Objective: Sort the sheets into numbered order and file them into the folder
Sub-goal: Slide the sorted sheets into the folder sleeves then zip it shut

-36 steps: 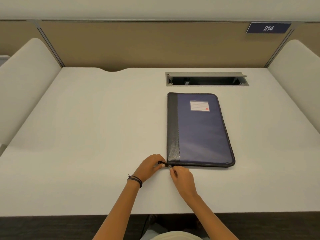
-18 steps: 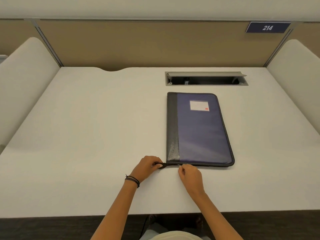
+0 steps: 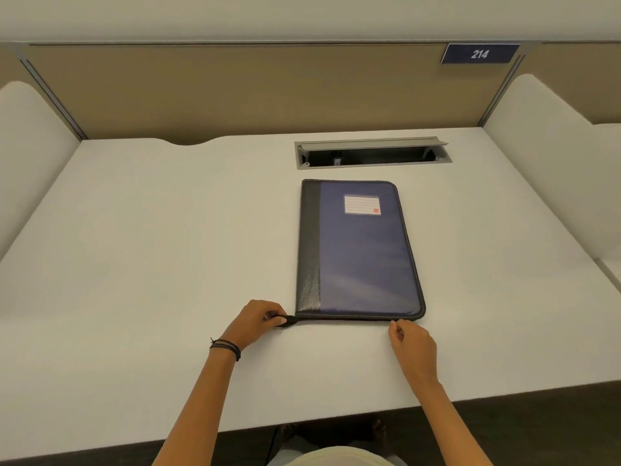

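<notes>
Navy folder [image 3: 363, 257] flat | left hand [image 3: 257, 319] pinches its near-left corner | right hand [image 3: 411, 344] pinches near-right edge

I work from a single wide-angle head view. It looks forward and down from over the near edge of the desk [image 3: 134, 264], close above the left hand [image 3: 258, 321] and right hand [image 3: 411, 344] at the folder [image 3: 363, 257], and it faces the partition [image 3: 235, 95].
</notes>
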